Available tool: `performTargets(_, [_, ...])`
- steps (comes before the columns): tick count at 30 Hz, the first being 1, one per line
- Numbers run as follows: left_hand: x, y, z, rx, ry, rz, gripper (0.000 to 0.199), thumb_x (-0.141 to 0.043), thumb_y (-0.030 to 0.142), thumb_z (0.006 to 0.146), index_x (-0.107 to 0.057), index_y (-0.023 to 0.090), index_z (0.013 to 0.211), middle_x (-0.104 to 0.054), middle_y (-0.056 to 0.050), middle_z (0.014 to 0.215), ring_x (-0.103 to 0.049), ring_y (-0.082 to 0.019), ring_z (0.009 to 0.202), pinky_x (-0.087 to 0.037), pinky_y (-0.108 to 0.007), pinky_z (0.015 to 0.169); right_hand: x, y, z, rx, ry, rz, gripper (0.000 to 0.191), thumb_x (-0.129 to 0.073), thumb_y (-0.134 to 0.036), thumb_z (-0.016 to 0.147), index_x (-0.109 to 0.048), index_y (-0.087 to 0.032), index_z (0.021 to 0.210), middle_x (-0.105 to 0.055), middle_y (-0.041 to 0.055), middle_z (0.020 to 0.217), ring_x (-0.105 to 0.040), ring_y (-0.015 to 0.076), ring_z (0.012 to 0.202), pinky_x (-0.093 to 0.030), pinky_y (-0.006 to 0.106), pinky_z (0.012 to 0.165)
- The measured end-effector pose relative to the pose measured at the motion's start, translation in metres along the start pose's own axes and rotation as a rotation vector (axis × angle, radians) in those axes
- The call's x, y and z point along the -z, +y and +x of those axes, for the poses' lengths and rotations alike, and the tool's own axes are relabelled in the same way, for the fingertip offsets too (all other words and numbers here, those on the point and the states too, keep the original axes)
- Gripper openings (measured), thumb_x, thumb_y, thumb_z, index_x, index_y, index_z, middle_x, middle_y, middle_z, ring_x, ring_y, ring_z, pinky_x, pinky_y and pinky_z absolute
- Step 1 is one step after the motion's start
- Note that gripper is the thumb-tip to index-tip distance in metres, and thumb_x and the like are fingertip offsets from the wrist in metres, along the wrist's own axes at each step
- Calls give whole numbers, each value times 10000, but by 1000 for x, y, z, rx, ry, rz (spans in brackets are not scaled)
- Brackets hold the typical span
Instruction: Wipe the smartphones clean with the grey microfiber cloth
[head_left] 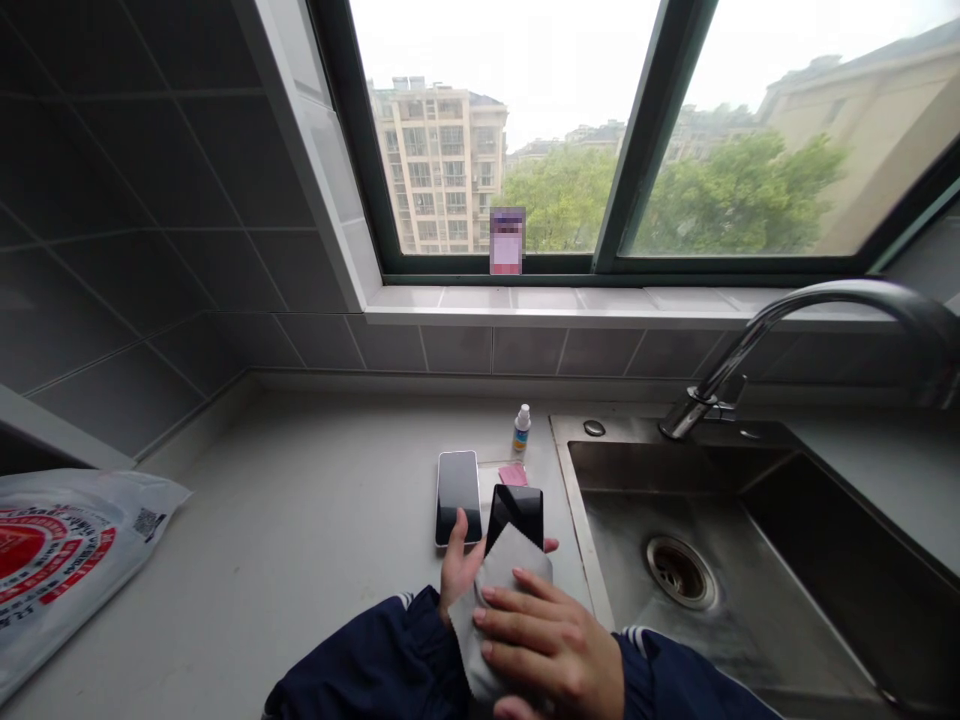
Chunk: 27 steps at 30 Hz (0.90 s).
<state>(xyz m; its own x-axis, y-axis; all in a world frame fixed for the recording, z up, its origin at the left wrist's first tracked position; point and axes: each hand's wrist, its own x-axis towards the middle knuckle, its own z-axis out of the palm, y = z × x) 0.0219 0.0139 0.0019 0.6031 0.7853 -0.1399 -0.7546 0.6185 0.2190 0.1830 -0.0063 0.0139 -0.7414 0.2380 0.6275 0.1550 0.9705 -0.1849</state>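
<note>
My left hand (459, 572) holds a black-screened smartphone (523, 508) from beneath, its thumb raised at the left side and fingertips showing past the right edge. A grey cleaning cloth (501, 585) with zigzag edges covers the lower part of that phone. My right hand (551, 640) lies over the cloth and holds it against the phone, fingers stretched across it. A second smartphone (457, 490) with a white rim rests on the counter, just beyond my left thumb. Behind the held phone lies a small pink piece (513, 475), partly hidden. Farther back stands a small white-capped spray bottle (522, 432).
To the right is a steel sink (581, 520) with a drain (681, 572) and a curved chrome faucet (720, 370). A printed plastic bag (75, 550) lies at the left on the pale counter (315, 520). A window with a sill (540, 298) runs along the back.
</note>
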Motion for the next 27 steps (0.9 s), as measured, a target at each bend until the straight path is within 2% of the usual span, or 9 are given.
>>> performTargets(3, [0,0,1,-9,18,-3,982,-309,799,807,-478,0,1353,-625,-260,1219,-665,-265,889,-441,-370,856,-2,0,-1,5,40,-10,279,-516,-383,965,-663,-169,1066,-701,62,1200,-551,196,1271,-253,373,1198])
performTargets(7, [-9,-1,0,-32,70,-25,983,-253,789,826,-539,-43,1265,-650,-259,1146,-655,-251,856,-430,-384,904,7,0,0,-140,-48,-42,246,-548,-190,941,-629,-149,1170,-674,70,1248,-550,193,1272,-347,332,1161])
performTargets(12, [-15,-2,0,-57,48,-66,929,-241,766,847,-567,-19,1223,-668,-228,1109,-638,-245,871,-405,-397,961,12,2,-1,-187,-57,-49,284,-602,-228,923,-611,-136,1192,-636,102,1299,-517,236,1305,-425,403,1114])
performTargets(20, [-15,-3,-1,-50,36,-83,894,-224,736,870,-584,-3,1222,-667,-220,1138,-652,-247,908,-389,-405,1007,8,2,-3,-191,-161,-85,408,-562,-238,941,-533,-109,1327,-528,115,1417,-388,255,1398,-389,452,1133])
performTargets(23, [-16,-4,-1,-30,23,-58,879,-245,720,880,-599,-14,1210,-698,-206,1074,-654,-256,973,-355,-387,1058,8,2,-3,-225,-220,-94,489,-544,-248,942,-465,-93,1399,-431,126,1490,-310,274,1434,-372,472,1137])
performTargets(27, [-16,-8,-2,-2,25,-30,867,-303,721,869,-630,-17,1185,-704,-221,1061,-589,-314,1169,-285,-413,1122,9,5,-4,-280,-265,-102,599,-517,-311,954,-355,-67,1477,-304,148,1553,-235,303,1457,-352,490,1141])
